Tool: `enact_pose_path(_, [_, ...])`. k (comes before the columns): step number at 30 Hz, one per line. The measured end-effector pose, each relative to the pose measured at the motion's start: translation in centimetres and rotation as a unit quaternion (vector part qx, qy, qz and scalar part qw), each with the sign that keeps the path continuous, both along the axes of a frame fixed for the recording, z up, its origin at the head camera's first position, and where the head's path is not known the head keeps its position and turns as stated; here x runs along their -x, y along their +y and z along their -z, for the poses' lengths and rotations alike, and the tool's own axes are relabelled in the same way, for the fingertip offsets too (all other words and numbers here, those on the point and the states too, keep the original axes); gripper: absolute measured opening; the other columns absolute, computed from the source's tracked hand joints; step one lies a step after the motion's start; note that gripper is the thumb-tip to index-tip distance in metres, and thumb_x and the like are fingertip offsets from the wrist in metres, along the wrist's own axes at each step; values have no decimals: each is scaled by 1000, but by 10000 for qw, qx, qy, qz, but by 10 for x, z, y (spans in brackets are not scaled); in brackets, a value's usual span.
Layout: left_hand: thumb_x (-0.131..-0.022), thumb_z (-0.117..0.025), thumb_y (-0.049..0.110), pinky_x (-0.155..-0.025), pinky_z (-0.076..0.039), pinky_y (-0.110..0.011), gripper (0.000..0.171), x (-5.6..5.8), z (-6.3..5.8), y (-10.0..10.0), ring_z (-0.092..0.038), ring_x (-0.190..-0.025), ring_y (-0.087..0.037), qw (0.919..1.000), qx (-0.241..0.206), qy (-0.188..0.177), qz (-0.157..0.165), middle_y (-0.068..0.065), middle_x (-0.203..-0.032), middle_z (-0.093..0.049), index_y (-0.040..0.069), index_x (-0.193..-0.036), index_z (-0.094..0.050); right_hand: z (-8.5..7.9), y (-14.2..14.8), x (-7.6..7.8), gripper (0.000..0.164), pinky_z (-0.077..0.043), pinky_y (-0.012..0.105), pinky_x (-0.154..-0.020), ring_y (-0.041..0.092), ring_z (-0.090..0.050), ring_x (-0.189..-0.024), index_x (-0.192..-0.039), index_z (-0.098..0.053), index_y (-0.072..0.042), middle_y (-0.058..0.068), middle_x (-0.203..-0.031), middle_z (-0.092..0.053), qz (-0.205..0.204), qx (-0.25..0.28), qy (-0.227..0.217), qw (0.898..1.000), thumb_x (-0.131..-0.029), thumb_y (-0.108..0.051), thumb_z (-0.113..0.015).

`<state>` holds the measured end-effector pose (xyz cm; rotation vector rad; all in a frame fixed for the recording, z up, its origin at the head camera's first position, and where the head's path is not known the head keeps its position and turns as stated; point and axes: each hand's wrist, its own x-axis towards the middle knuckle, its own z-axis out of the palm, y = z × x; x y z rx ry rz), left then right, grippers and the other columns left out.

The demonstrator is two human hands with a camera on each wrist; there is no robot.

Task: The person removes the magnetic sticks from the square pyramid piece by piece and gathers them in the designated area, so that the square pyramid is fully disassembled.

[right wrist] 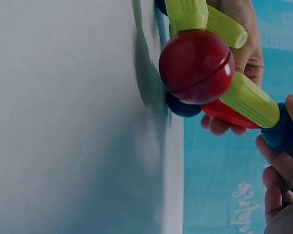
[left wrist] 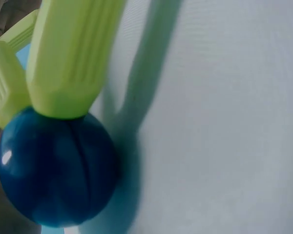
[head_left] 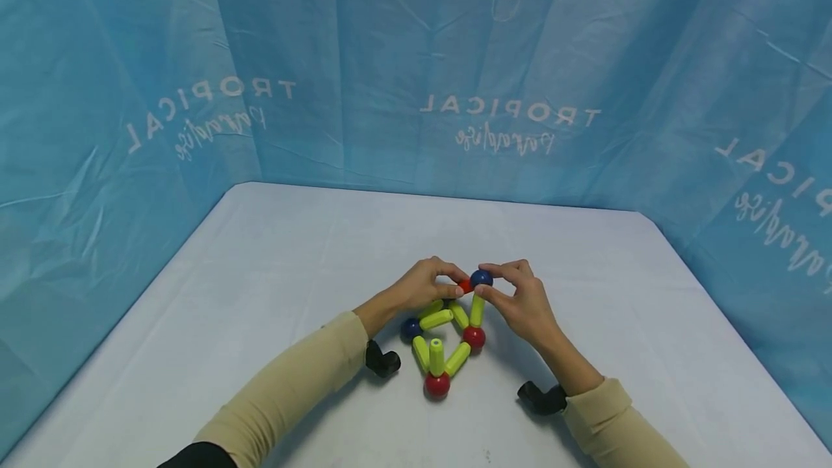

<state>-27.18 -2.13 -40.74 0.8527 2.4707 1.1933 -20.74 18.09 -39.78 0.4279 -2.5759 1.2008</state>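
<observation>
My left hand [head_left: 425, 286] pinches a red magnetic rod [head_left: 465, 285] between thumb and fingers. With thumb and fingertips, my right hand [head_left: 523, 302] grips a blue ball [head_left: 482, 278] that touches the red rod's end. A yellow-green rod [head_left: 477, 310] slants down from that ball to a red ball [head_left: 474, 338]. More yellow-green rods link this to a nearer red ball [head_left: 437, 385] and a blue ball [head_left: 411, 329] on the left. From the nearer red ball one rod [head_left: 436, 357] stands up. Another blue ball [right wrist: 183, 107] is partly hidden behind the red one in the right wrist view.
The frame rests on a white-covered table [head_left: 312, 237]. Black curved pieces sit beside each wrist, one on the left [head_left: 382, 361] and one on the right [head_left: 542, 399]. A blue printed curtain [head_left: 390, 56] surrounds the table's back and sides.
</observation>
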Motion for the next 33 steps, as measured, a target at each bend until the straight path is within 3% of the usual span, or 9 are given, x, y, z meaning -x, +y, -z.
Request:
enact_pose_path(4, [-90,-63,26,-101,-38,-45,28,-1,2,1,-49,-114,-20,10000,-45,1,-44,2,-111,-66,17,-117,-67,1,0,0,41,-42,51,-86,23,-47,-106,-122,-64,-15,7,-111,-60,7,195,-231,9995,-84,-31,-70])
enact_pose_path(7, [-90,-63,26,-101,-38,-46,28,-1,2,1,-49,-113,-20,9999,-80,44,-54,1,-111,-66,17,-116,-67,-1,1,1,42,-44,50,-86,24,-48,-105,-121,-64,-13,8,-109,-59,35,-46,-171,9998,-83,-28,-72])
enact_pose_path(14, [-90,-63,26,-101,-38,-45,27,-3,4,0,-49,-112,-15,9998,-167,143,-41,3,-109,-66,18,-115,-68,-2,-2,1,47,-44,27,-69,22,-50,-95,-119,-65,-10,7,-100,-57,82,-720,151,9973,-78,-30,-75])
enact_pose_path(20, [-91,-62,26,-98,-40,-42,26,-3,6,-1,-49,-110,-15,9994,-276,212,11,2,-109,-66,18,-114,-68,2,-3,-1,44,-47,36,-76,22,-50,-98,-120,-65,-14,6,-102,-60,219,-374,254,9987,-81,-32,-73])
enact_pose_path(26, [-90,-63,27,-99,-39,-45,23,-6,9,-4,-50,-112,-18,9990,-287,71,-339,1,-111,-62,22,-111,-69,-6,-3,-2,40,-46,38,-82,26,-50,-104,-119,-66,-18,7,-105,-58,235,358,283,9987,-81,-28,-73])
enact_pose_path(33, [-90,-63,28,-98,-38,-47,23,-7,9,-5,-48,-114,-21,9981,-432,-92,-434,-2,-115,-58,23,-111,-69,-6,-1,-2,39,-40,49,-89,22,-47,-105,-121,-65,-17,8,-107,-59,123,621,-157,9979,-84,-32,-69])
